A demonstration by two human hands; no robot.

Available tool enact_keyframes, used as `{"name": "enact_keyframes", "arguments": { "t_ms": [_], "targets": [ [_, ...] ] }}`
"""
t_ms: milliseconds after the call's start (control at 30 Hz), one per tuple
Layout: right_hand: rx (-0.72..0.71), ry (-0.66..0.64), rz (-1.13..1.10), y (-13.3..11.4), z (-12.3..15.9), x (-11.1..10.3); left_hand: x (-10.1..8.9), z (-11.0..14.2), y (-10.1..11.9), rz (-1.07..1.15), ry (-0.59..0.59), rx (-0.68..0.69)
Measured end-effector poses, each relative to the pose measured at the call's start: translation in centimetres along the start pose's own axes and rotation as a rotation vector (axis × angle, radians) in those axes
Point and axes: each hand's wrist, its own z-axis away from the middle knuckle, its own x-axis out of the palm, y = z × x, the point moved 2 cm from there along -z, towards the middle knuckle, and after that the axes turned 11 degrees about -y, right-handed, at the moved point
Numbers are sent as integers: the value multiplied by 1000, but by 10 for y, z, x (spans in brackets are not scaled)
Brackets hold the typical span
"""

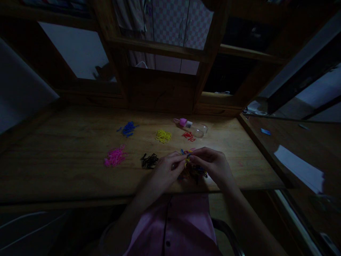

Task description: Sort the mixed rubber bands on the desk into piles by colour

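Observation:
My left hand (pixel 167 170) and my right hand (pixel 211 164) meet over a mixed heap of coloured clips (pixel 193 171) near the desk's front edge. Both hands have their fingers pinched together around a small yellow clip (pixel 187 159) between the fingertips. On the wooden desk (pixel 66 170) lie sorted small piles: black (pixel 149 161) just left of my left hand, pink (pixel 115 157) further left, blue (pixel 128 128) at the back left, yellow (pixel 163 136) in the middle, and a few red ones (pixel 188 135) behind the heap.
A clear plastic bottle with a pink cap (pixel 191 126) lies on its side behind the red pile. Wooden shelving (pixel 160 89) rises at the desk's back. A side surface on the right holds a white sheet (pixel 299 169). The scene is dim.

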Motion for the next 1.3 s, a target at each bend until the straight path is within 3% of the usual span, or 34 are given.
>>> {"name": "enact_keyframes", "arguments": {
  "t_ms": [300,433,533,600,733,833,933,1000,1100,1300],
  "targets": [
    [-3,-29,26,5,-4,1,-2,7,0,-26,-14,37],
    [21,-40,0,1,-15,-6,-20,24,-5,-73,37,-14],
    [-10,-83,1,-10,-46,1,-44,42,-15,-89,119,-73],
    [-52,-193,39,-19,-82,22,-60,54,-24,-70,207,-123],
    [-78,-372,291,-27,-167,91,-84,75,-41,19,391,-234],
    [-60,-387,412,-24,-216,137,-90,87,-49,63,462,-272],
    [-43,-391,432,-17,-242,158,-93,96,-56,55,488,-273],
    [-28,-394,421,-13,-250,158,-96,99,-60,57,496,-278],
    [-21,-405,383,-11,-250,140,-99,98,-65,94,491,-287],
    [-26,-430,387,-4,-215,67,-102,62,-48,-134,333,-132]
  ]
}}
